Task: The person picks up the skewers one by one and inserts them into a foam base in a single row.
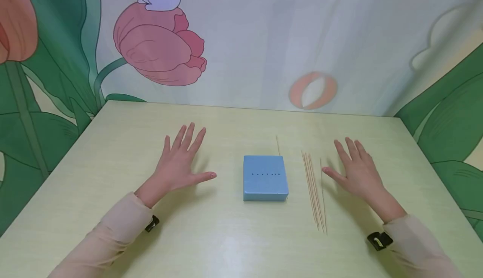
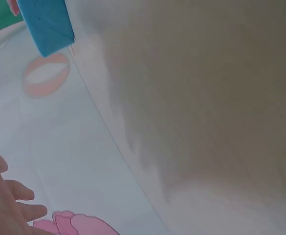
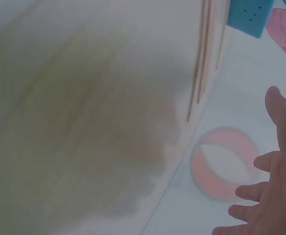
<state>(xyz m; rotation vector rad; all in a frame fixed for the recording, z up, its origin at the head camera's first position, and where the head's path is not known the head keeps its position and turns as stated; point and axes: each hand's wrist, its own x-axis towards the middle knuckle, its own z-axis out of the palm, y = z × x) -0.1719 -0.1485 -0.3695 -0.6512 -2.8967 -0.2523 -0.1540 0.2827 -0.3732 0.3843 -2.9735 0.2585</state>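
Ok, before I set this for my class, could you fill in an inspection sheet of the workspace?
Surface: pale table, wood-like grain
Job's things: blue block with a row of small dark holes; thin sticks lying to its right, one apart from the bunch; another stick partly hidden behind the block
Clutter: nothing seen
Hands: left hand and right hand on either side of the block, fingers spread, holding nothing
Cables: nothing seen
Surroundings: printed backdrop with flowers and leaves beyond the table

We record: blue block [image 1: 264, 184], smooth, plastic-looking; thin sticks [image 1: 312, 190], bare matt wood; tabletop [image 1: 203, 236], smooth, faintly glossy; backdrop [image 1: 245, 51], printed cloth; sleeves [image 1: 109, 236], matt cloth.
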